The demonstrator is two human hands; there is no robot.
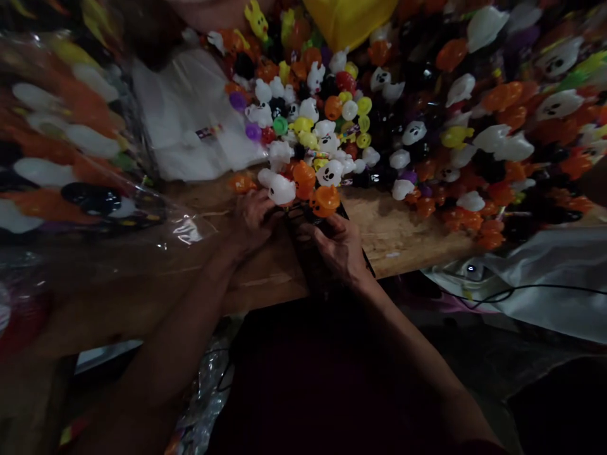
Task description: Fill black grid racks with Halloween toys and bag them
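Note:
My left hand is at the table's middle with its fingers curled, just left of a white plastic ghost-like figure. What is between its fingers, if anything, is hidden. My right hand has thumb and fingers bent together below an orange pumpkin-shaped toy. Its grip is too dark to make out. Between the hands lies a dark, narrow tray-like thing, running toward my body. A white skull-faced toy and another orange pumpkin sit close beyond my fingers.
A big heap of small plastic toys covers the back and right of the wooden table. Left of me stands a clear bag of toys, beside a white plastic sheet. A black cable crosses white bags at right.

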